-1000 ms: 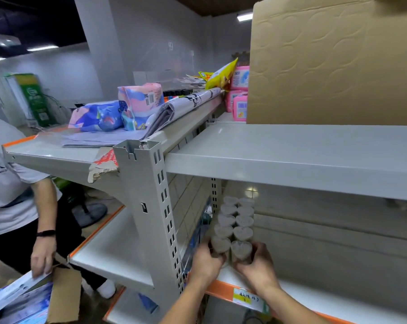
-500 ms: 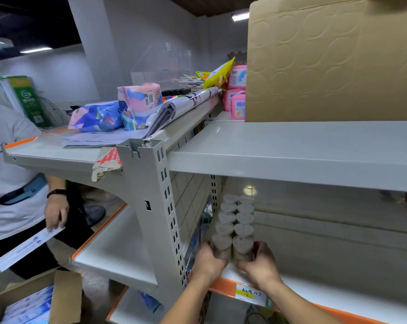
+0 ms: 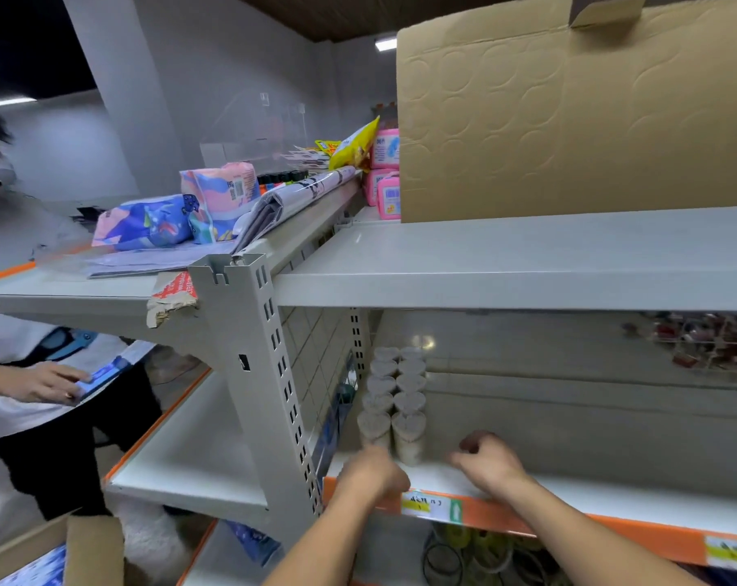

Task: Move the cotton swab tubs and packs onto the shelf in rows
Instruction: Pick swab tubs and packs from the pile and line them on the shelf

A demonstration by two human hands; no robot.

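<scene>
The cotton swab tubs (image 3: 394,399) stand in two rows running from the near edge to the far wall at the left end of the middle shelf (image 3: 612,496), heart-shaped lids up, just beside the perforated upright (image 3: 269,374). The left hand (image 3: 368,473) hangs in front of the nearest left tub, fingers curled under and holding nothing that shows — whether it touches the tub cannot be told. The right hand (image 3: 491,461) sits to the right of the rows, apart from them, fingers loosely curled on nothing. An orange price strip (image 3: 506,518) edges the shelf below both wrists. On the top shelf a large cardboard box (image 3: 578,116) stands at right, pink packs (image 3: 385,175) beside it. At far left another person (image 3: 41,387) holds a flat packet.
</scene>
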